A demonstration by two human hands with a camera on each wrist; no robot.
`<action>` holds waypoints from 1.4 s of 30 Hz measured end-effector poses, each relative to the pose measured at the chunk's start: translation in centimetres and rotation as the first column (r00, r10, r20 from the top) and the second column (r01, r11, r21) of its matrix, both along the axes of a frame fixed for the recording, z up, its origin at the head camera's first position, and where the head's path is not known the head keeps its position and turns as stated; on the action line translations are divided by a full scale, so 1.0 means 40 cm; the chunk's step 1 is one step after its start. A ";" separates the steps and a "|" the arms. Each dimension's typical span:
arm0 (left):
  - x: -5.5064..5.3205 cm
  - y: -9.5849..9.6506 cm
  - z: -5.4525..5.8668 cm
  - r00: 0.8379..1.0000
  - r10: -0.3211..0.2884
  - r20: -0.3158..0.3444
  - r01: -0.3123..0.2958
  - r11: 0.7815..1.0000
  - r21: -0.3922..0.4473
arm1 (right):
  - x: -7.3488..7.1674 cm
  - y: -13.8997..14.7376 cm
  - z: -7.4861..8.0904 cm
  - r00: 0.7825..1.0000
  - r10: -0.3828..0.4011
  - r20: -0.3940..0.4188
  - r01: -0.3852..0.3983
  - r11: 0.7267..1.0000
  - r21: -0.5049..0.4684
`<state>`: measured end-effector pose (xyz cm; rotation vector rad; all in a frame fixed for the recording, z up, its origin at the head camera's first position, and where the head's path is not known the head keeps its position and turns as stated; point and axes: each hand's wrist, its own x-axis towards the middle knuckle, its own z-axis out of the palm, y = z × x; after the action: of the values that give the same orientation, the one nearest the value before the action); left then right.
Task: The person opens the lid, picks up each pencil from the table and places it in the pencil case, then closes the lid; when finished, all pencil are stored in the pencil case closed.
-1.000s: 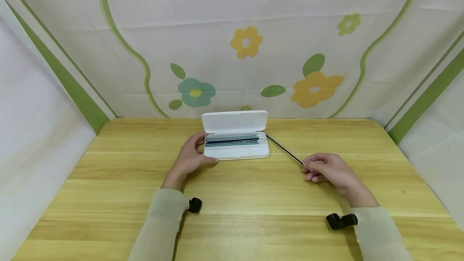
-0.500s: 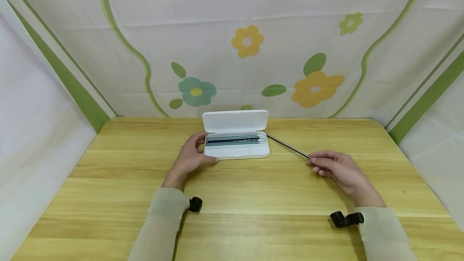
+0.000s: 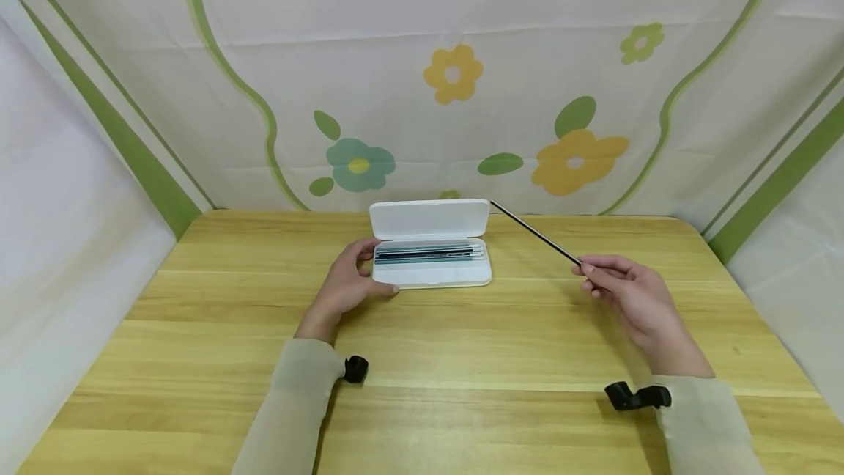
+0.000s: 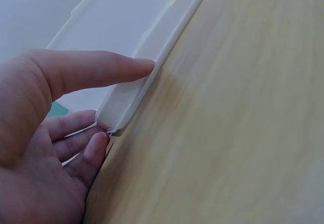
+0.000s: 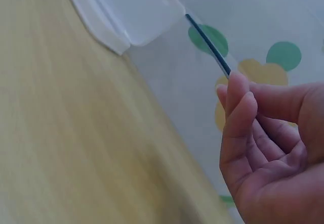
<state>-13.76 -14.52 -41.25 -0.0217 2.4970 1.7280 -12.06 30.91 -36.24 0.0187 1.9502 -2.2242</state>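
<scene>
A white pencil case lies on the table with its lid raised at the back. Several pencils, dark and green, rest side by side in its rear half. My left hand grips the case's left end, thumb along the front wall and fingers round the end and back. In the left wrist view that thumb presses on the white wall. My right hand pinches one dark pencil near its end, between thumb and fingers. The pencil slants up to the left, its far tip beside the lid's upper right corner.
A wooden table extends in front of and on both sides of the case. Behind it hangs a pale cloth printed with flowers, and more cloth closes off both sides. A black wrist mount sits at the right sleeve.
My right hand has moved right and away from me, lifting the pencil so its far tip rises from the case's back right corner to the lid's top. My left hand stays on the case.
</scene>
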 end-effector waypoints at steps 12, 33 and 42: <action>0.000 0.004 0.000 1.000 -0.004 -0.009 0.004 1.000 0.007 | -0.031 -0.109 0.062 0.991 0.060 -0.116 -0.044 0.990 0.134; 0.011 0.022 0.003 1.000 0.001 -0.011 -0.001 1.000 0.024 | -0.137 -0.272 0.014 0.960 0.272 -0.063 -0.178 0.770 0.612; 0.010 0.020 -0.003 1.000 0.005 -0.013 -0.004 0.999 0.038 | -0.154 -0.302 -0.022 0.951 0.295 -0.091 -0.151 0.702 0.696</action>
<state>-13.35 -13.70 -41.38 -0.0132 2.4743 1.7829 -18.23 18.81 -37.14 -0.3349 2.6069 -1.2817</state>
